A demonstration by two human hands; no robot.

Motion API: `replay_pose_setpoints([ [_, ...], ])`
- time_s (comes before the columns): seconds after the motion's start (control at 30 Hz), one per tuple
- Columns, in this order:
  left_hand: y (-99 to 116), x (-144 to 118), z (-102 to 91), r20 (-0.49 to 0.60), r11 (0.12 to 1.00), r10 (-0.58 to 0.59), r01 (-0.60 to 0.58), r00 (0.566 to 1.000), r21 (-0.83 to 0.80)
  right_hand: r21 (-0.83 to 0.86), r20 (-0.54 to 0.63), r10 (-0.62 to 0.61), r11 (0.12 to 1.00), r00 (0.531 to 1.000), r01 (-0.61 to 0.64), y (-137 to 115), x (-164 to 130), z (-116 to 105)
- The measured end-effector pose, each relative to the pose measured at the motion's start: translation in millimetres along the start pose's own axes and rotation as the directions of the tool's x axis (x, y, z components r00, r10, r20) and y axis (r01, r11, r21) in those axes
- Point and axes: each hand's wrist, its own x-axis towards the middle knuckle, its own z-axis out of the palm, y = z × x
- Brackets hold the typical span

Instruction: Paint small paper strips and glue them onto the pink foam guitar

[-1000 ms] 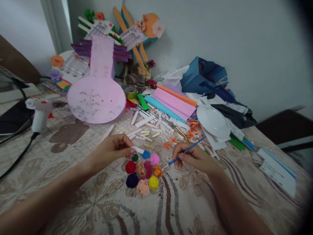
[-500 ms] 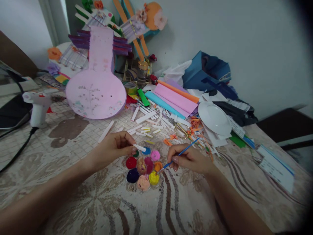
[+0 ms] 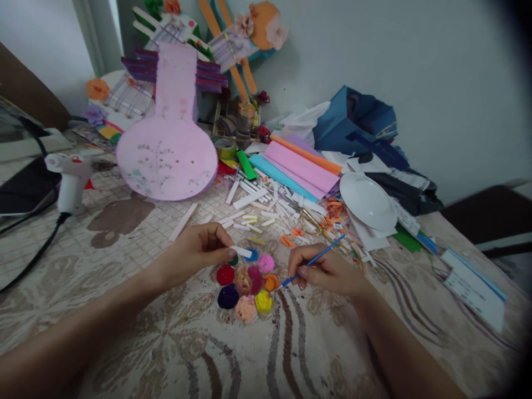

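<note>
My left hand point(image 3: 195, 252) pinches a small white paper stick point(image 3: 241, 251) just above a round paint palette point(image 3: 246, 284) with several wells of red, blue, pink, yellow and orange paint. A thin blue paintbrush point(image 3: 316, 259) is gripped in my right hand point(image 3: 326, 271), its tip at the orange well on the palette's right side. Both hands rest low over the patterned tablecloth point(image 3: 166, 343).
Several white paper sticks point(image 3: 253, 208), gold scissors point(image 3: 310, 220) and orange scraps lie behind the palette. Further back: a pink guitar-shaped board point(image 3: 168, 149), folded coloured paper point(image 3: 297, 166), a white plate point(image 3: 366, 200), a blue bag point(image 3: 353, 124). A white glue gun point(image 3: 70, 177) with its cable stands at left.
The brush tip stays at the palette's orange and yellow wells with small shifts of my right hand. My left hand keeps the paper stick in place. The view shifted slightly.
</note>
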Motion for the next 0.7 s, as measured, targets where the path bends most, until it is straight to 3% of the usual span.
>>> replay_pose_setpoints([
  [0.13, 1, -1, 2.2, -0.04, 1.0, -0.01, 0.011, 0.999, 0.022, 0.062, -0.1, -0.071, 0.995, 0.992, 0.078, 1, 0, 0],
  [0.27, 2, -3, 4.4, -0.071, 0.999, 0.034, -0.032, 0.997, 0.024, 0.124, -0.253, -0.162, 0.972, 0.954, 0.198, 1, 2, 7],
  [0.5, 3, -8, 9.5, -0.212, 0.961, 0.226, -0.183, 0.951, 0.205, 0.129, -0.529, -0.274, 0.909, 0.803, 0.395, -6, 7, 30],
  [0.6, 4, -10, 11.1, -0.231, 0.942, 0.257, -0.19, 0.938, 0.278, 0.111, -0.637, -0.271, 0.894, 0.722, 0.433, -12, 10, 42],
  [0.7, 3, -12, 12.0, -0.219, 0.922, 0.254, -0.168, 0.942, 0.348, 0.084, -0.672, -0.231, 0.92, 0.704, 0.382, -15, 13, 54],
])
